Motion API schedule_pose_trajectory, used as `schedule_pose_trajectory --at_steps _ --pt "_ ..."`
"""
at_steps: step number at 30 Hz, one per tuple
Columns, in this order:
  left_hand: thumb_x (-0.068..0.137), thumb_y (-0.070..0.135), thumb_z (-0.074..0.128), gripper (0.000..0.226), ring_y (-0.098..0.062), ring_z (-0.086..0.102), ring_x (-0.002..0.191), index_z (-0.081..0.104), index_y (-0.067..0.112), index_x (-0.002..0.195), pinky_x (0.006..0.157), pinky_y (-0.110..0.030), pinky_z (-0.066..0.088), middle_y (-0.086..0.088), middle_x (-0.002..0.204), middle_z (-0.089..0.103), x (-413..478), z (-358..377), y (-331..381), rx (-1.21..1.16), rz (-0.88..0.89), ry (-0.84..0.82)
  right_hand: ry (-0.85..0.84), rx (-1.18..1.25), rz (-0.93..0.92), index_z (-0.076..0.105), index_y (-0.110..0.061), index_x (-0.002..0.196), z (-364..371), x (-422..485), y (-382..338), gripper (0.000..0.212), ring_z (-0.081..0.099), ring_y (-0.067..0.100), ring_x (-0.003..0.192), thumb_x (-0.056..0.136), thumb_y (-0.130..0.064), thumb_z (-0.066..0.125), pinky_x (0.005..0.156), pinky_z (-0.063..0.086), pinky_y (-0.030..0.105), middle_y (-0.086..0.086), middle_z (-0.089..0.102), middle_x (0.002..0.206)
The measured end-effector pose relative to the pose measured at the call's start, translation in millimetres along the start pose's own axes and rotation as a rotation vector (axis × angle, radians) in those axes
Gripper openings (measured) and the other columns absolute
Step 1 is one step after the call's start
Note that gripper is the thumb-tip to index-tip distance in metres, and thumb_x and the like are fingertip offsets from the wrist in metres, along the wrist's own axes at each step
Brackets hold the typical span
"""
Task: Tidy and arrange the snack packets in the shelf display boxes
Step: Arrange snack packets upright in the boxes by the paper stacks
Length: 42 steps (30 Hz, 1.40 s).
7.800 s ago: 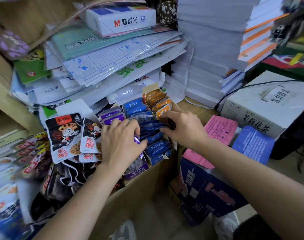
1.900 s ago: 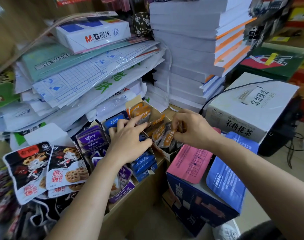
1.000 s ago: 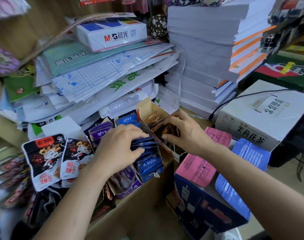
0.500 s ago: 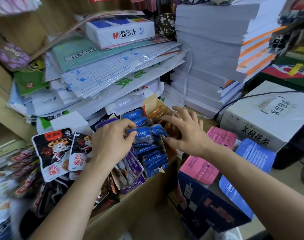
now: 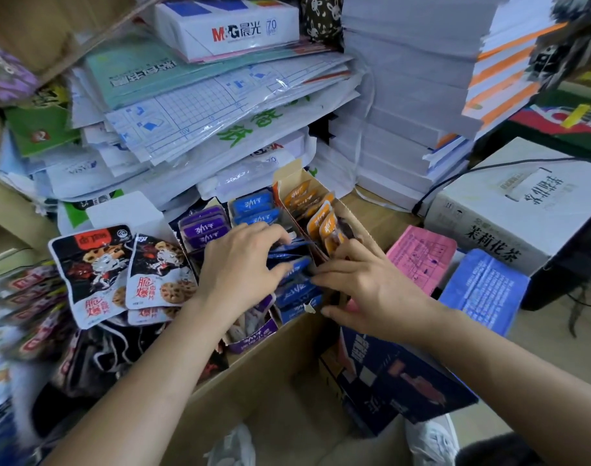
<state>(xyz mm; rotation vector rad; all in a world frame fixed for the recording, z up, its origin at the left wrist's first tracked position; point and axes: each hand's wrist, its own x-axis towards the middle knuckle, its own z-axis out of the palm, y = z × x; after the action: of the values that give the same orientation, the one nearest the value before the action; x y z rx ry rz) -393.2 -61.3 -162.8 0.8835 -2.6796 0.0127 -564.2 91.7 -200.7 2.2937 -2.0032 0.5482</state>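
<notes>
Stacked paper [image 5: 405, 95] crowds the shelf [image 5: 270, 381] behind. Left hand [image 5: 240, 260], palm down, curls its fingers round blue packets [image 5: 295, 292] in the middle display box [image 5: 294, 314]. Right hand [image 5: 364, 284], at its 3 o'clock, presses them with straight fingers.

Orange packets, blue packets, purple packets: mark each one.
orange packets [image 5: 323, 223]: head view, a near packet's top.
blue packets [image 5: 252, 205]: head view, rearmost packet's top.
purple packets [image 5: 204, 229]: head view, middle packet's top.
</notes>
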Motion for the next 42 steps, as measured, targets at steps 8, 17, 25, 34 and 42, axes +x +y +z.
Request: schedule_pose_trajectory --at_steps 8,17,25,34,42 --pt "0.087 0.047 0.074 0.02 -0.004 0.058 0.08 0.071 0.036 0.104 0.055 -0.02 0.035 0.018 0.094 0.07 9.6 1.3 -12.0 -0.095 -0.183 0.136 -0.102 -0.113 0.035 0.056 -0.038 0.133 4.8 -11.5 -7.9 0.049 0.035 0.019 0.131 0.088 -0.057 0.055 0.097 0.034 0.043 -0.014 0.055 0.138" --pt "0.083 0.053 0.076 0.021 -0.004 0.066 0.087 0.075 0.043 0.102 0.062 -0.022 0.043 0.024 0.081 0.066 8.8 -3.6 -15.6 -0.284 -0.226 0.006 0.043 -0.155 0.055 0.069 -0.034 0.112 13.0 -2.1 -8.0 0.027 0.049 0.018 0.111 0.096 -0.049 0.055 0.091 0.042 0.046 -0.015 0.067 0.115" --pt "0.091 0.045 0.069 0.049 -0.009 0.065 0.103 0.056 0.045 0.139 0.089 -0.031 0.052 0.014 0.119 0.07 -14.0 -30.9 -16.5 -0.235 -0.031 -0.294 0.279 -0.112 0.197 0.052 -0.02 0.137 9.9 25.5 -16.1 0.061 0.052 0.027 0.118 0.082 -0.033 0.075 0.093 0.044 0.04 0.001 0.054 0.135" --pt "0.08 0.055 0.074 0.028 -0.009 0.053 0.114 0.077 0.039 0.103 0.102 -0.042 0.04 0.02 0.118 0.067 -74.3 -43.1 -38.1 -0.118 -0.005 -0.064 0.066 -0.144 0.093 0.061 -0.029 0.126 14.7 25.6 -31.3 0.048 0.052 0.021 0.121 0.078 -0.026 0.069 0.1 0.029 0.043 -0.008 0.062 0.126" --pt "0.083 0.051 0.075 0.059 -0.014 0.055 0.125 0.057 0.039 0.138 0.109 -0.046 0.044 0.01 0.138 0.059 -105.5 -47.3 -48.9 -0.094 -0.033 -0.05 0.017 -0.197 0.14 0.059 -0.028 0.109 9.2 29.5 -38.2 0.037 0.054 0.02 0.11 0.074 -0.031 0.07 0.095 0.027 0.042 -0.009 0.061 0.112"
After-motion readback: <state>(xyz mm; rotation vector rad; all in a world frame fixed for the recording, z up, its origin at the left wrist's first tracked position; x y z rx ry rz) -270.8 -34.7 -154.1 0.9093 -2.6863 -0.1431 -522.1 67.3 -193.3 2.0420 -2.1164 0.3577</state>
